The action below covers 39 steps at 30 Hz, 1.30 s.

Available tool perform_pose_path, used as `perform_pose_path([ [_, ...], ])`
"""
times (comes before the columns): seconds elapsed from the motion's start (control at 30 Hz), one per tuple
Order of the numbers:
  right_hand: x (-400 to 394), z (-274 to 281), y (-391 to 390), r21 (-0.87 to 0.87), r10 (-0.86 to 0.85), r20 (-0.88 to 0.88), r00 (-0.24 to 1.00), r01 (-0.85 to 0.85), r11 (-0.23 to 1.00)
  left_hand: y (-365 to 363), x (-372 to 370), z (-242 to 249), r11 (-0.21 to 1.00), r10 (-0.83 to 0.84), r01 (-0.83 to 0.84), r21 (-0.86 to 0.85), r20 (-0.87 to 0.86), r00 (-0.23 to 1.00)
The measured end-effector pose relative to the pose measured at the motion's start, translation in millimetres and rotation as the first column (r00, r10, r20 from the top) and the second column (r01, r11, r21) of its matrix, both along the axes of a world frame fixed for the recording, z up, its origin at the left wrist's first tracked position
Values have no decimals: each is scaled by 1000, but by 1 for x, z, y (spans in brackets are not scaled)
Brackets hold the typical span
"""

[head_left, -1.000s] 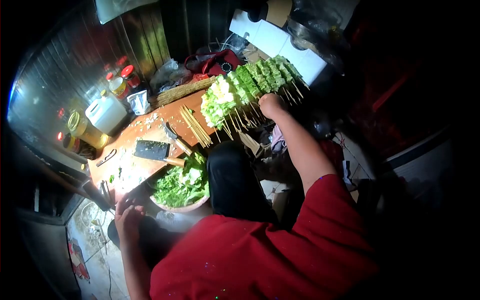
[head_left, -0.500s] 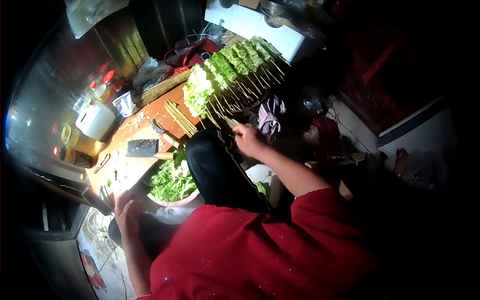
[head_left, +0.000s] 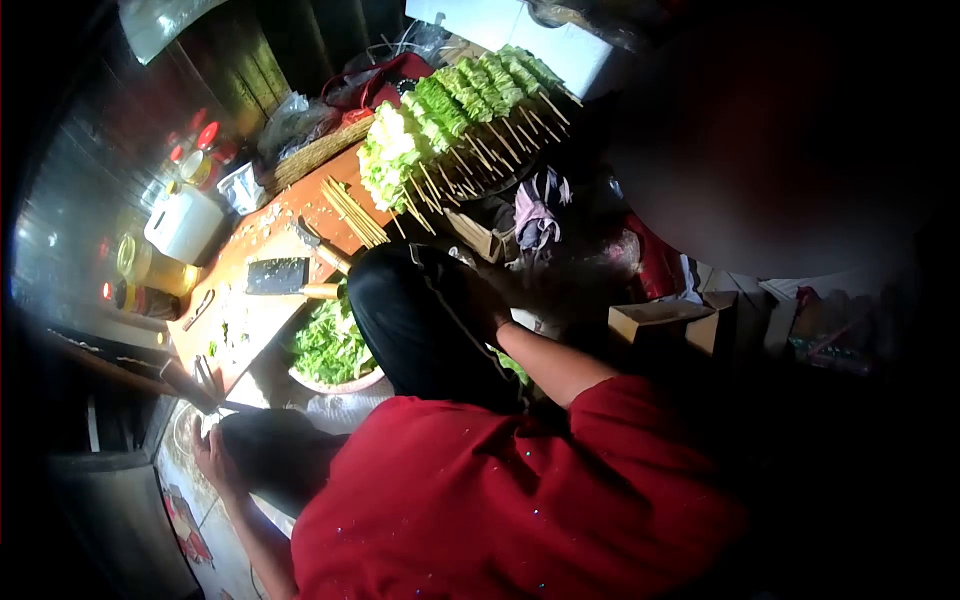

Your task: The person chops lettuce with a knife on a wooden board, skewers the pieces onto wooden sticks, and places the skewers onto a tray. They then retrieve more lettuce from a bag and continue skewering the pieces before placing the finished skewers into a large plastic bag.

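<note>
My left hand [head_left: 213,458] is low at the left, beside my left knee, with thumb and fingers apart and no object made out in it. My right hand [head_left: 486,305] hangs in shadow against the outer side of my right knee; its fingers are too dark to make out. Skewers wrapped in green leaves [head_left: 440,110] lie in a row at the table's far end, their sticks pointing towards me. A bundle of bare bamboo sticks [head_left: 352,212] is close by. Left of my right knee are a cleaver [head_left: 280,276] and a bowl of chopped greens [head_left: 335,381].
The orange tabletop [head_left: 262,238] carries leaf scraps and a small knife [head_left: 308,233]. Along its left edge stand a white jug [head_left: 185,226] and a jar of yellow liquid [head_left: 155,272]. To the right are a crumpled cloth [head_left: 537,218] and an open cardboard box [head_left: 655,318].
My right hand has dropped from the skewer ends to beside my right knee, into shadow. My left hand has moved down and left, away from the table edge. The view has shifted slightly.
</note>
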State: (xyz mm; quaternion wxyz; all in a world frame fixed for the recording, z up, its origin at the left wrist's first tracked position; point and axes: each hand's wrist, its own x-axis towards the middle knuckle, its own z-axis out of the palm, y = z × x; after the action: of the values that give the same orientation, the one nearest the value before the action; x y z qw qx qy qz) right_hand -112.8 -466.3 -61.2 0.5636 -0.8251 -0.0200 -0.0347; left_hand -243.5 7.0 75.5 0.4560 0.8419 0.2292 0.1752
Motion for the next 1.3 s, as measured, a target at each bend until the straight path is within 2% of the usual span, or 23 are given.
perform_pose_path([
  [0.03, -3, 11, -1, -229, 32, -176, 984, -72, 971, -3, -1, 1, 998, -17, 18, 52, -27, 1000],
  [0.07, -6, 14, 2, 26, 59, -229, 972, -55, 998, 1, 0, -7, 993, -20, 17, 117, 22, 1000],
  [0.17, 2, 15, -1, -98, 106, -259, 960, -135, 986, 18, 3, -17, 980, -6, 20, 198, -73, 997],
  [0.2, 32, -83, -4, -181, 42, -341, 939, -109, 977, 11, 4, -13, 986, -40, 47, 159, -44, 998],
  [0.23, 39, -78, 5, -632, 40, 175, 984, 81, 771, 13, 4, -11, 958, 10, 26, 285, -124, 992],
  [0.27, 46, -72, -7, -235, -166, -234, 958, 110, 966, 27, 3, -22, 973, 16, 16, 229, -137, 990],
  [0.3, 53, -74, -22, 147, -137, -651, 747, 301, 942, 42, 0, -37, 985, 29, -3, 171, -147, 989],
  [0.33, 52, -77, -11, 425, -238, -344, 908, 376, 823, 43, -1, -42, 981, 55, -23, 192, -163, 985],
  [0.37, 72, -56, -27, 544, 42, -606, 795, 376, 750, 41, 2, -40, 976, 85, -46, 212, -178, 980],
  [0.4, 102, -123, -40, 428, -47, -523, 851, 310, 849, 32, 3, -33, 973, 87, -49, 224, -164, 983],
  [0.47, 135, -149, -63, 861, 463, -421, 780, 182, 476, 8, 3, -17, 960, 122, -79, 269, -149, 981],
  [0.53, 102, -68, -23, 566, 136, -393, 909, 123, 815, 0, 4, -9, 939, 147, -93, 332, -143, 979],
  [0.57, 102, -35, -15, 269, 109, -585, 803, 66, 961, 1, 4, -11, 928, 146, -87, 363, -137, 980],
  [0.77, 133, -46, -5, 320, 204, -397, 895, -73, 945, -2, 5, -8, 880, 201, -145, 451, -78, 977],
  [0.83, 145, -53, -1, 303, 217, -320, 922, -118, 946, -2, 7, -11, 875, 133, -85, 476, -68, 989],
  [0.93, 159, -79, -12, 177, 210, -183, 960, -178, 968, 8, 7, -36, 755, -74, -52, 654, 164, 984],
  [1.03, 164, -141, -26, -13, 295, -66, 953, -296, 955, -7, 10, -10, 964, 55, -52, 262, -4, 998],
  [1.07, 168, -186, -31, -53, 361, -26, 932, -361, 931, 1, 9, -22, 955, 44, -40, 294, -7, 999],
  [1.13, 113, -51, -15, 247, 308, -249, 918, -247, 937, 1, 14, -17, 963, 58, -45, 265, -43, 997],
  [1.17, 113, -47, -17, 244, 289, -244, 926, -230, 942, -9, 14, -6, 978, 75, -58, 201, -77, 994],
  [1.23, 113, -49, -21, -370, 455, -44, 890, -437, 820, -3, 16, -11, 977, 56, -36, 211, -89, 994],
  [1.27, 118, -53, -24, -579, 559, 194, 806, -366, 729, -1, 15, -13, 977, 52, -36, 212, -69, 996],
  [1.3, 116, -43, -23, -581, 553, 191, 811, -360, 730, -1, 16, -14, 977, 48, -37, 211, -50, 998],
])
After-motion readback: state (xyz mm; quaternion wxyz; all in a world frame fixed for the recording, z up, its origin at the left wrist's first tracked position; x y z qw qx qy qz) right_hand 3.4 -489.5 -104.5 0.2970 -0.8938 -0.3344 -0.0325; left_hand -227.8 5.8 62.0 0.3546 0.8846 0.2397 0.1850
